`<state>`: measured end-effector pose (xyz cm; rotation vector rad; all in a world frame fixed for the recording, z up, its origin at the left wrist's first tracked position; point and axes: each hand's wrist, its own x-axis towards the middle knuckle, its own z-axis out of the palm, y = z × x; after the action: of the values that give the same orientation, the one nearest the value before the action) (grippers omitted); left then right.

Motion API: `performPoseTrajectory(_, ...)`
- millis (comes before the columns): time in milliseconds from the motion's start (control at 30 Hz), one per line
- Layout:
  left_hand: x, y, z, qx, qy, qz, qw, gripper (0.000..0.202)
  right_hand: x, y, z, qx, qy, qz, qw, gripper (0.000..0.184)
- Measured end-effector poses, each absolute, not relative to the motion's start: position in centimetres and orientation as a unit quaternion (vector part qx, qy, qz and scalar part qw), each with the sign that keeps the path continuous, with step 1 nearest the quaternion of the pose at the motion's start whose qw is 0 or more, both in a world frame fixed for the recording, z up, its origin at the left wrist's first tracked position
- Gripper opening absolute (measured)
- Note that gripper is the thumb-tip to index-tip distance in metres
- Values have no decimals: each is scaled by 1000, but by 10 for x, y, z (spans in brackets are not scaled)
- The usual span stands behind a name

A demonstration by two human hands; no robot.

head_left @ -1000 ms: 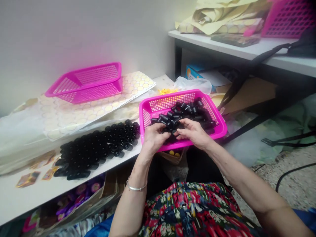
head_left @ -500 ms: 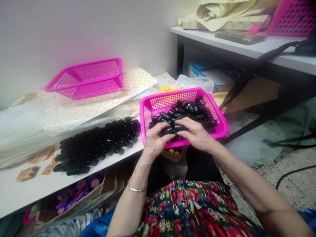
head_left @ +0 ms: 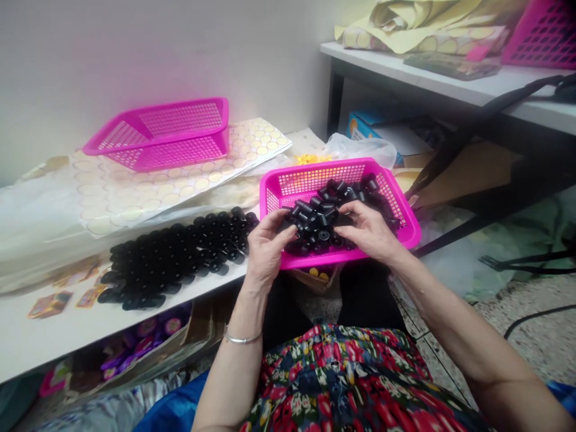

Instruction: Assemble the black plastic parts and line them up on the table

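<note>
The pink mesh basket (head_left: 351,260) in front of me contains a heap of small black plastic cylinders (head_left: 310,213). Both my hands reach over its near rim, apart from each other. My left hand (head_left: 269,246), with a bangle on the wrist, is at the heap's left side, thumb and fingers curled round a black cylinder that is mostly hidden. On the right side, my right hand (head_left: 369,234) has thumb and forefinger on either side of a dark piece, seemingly another such cylinder, hard to tell from the heap. Black cylinders (head_left: 166,261) stand packed in rows on the white table.
A second pink basket (head_left: 162,159) rests on sheets printed with yellow circles (head_left: 256,141). Small shiny cards (head_left: 49,304) lie at the left. Below the table is a carton with purple items (head_left: 144,342). A white shelf (head_left: 432,84) and black straps are at the right.
My hands have moved apart from their meeting point over the basket, left hand leftward, right hand slightly rightward. More of the heap shows between them. The view has shifted slightly.
</note>
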<state>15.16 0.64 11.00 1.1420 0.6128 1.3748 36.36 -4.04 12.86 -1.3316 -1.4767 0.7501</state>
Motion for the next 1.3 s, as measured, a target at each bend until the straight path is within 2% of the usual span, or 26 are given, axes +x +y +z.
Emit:
performPoseTrajectory(133, 142, 4, 107, 498, 267, 566, 600, 45, 366, -37, 126, -530, -619, 320, 483, 41)
performPoseTrajectory(233, 142, 4, 104, 527, 289, 536, 592, 42, 358, -37, 135, -516, -675, 276, 450, 36)
performPoseTrajectory(367, 143, 14, 107, 536, 323, 542, 561, 37, 347, -26, 144, -548, -777, 112, 290, 27)
performPoseTrajectory(467, 138, 20, 111, 527, 321, 577, 535, 39, 343, -10, 145, -569, -803, 55, 170, 29)
performPoseTrajectory(600, 130, 19, 109, 518, 327, 594, 521, 39, 340, 6, 148, -562, -821, 48, 86, 28)
performPoseTrajectory(700, 127, 16, 104, 501, 334, 601, 526, 39, 338, 9, 150, -550, -832, 55, 52, 24)
performPoseTrajectory(867, 129, 17, 98, 501, 337, 604, 520, 40, 331, 9, 152, -533, -846, -14, 14, 19)
performPoseTrajectory(1033, 129, 18, 97, 522, 355, 595, 497, 40, 327, 8, 152, -505, -859, -84, -10, 25)
performPoseTrajectory(1100, 128, 18, 98, 557, 344, 585, 478, 40, 329, 10, 151, -515, -855, -46, 27, 25)
performPoseTrajectory(1200, 125, 19, 100, 622, 334, 564, 429, 39, 336, 14, 148, -537, -833, 70, 112, 28)
performPoseTrajectory(1300, 122, 21, 98, 639, 334, 560, 408, 34, 341, 18, 144, -542, -812, 155, 148, 31)
